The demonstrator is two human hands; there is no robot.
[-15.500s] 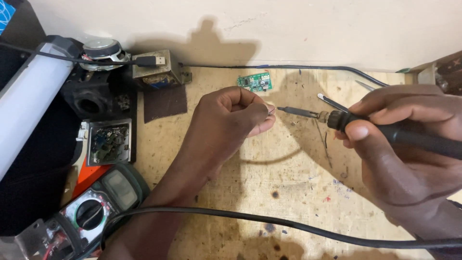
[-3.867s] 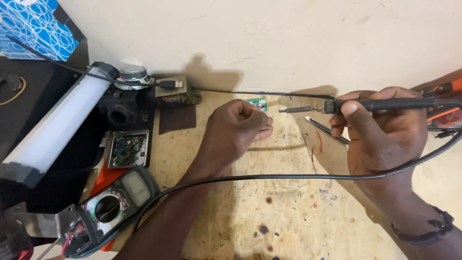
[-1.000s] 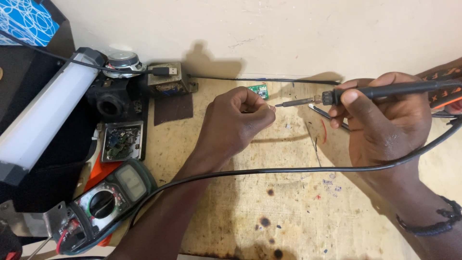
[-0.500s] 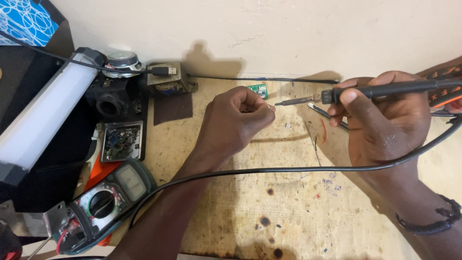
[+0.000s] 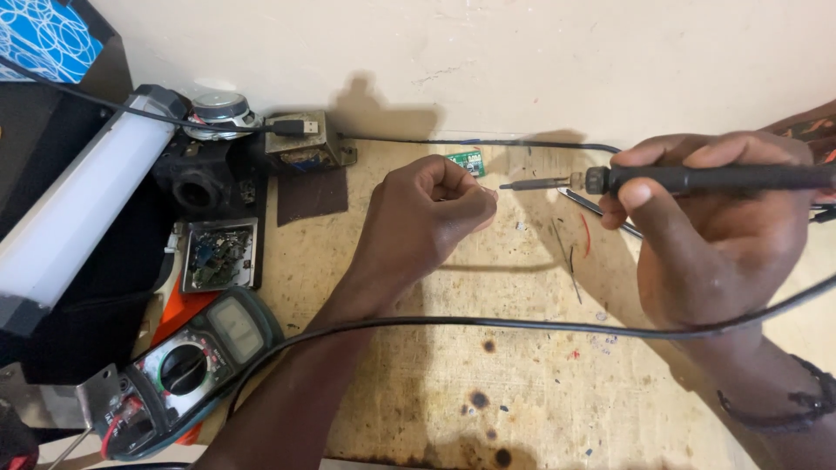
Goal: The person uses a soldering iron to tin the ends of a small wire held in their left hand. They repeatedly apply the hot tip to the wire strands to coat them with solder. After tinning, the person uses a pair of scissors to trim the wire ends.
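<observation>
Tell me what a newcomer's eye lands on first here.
The soldering iron in the right hand, its tip level and close to the closed left hand at the bench's middle. Next, the multimeter at lower left and the black cable across the wooden benchtop.

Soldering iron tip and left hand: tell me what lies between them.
In the head view, only a narrow gap of bare workbench separates the soldering iron tip from the left hand.
</observation>
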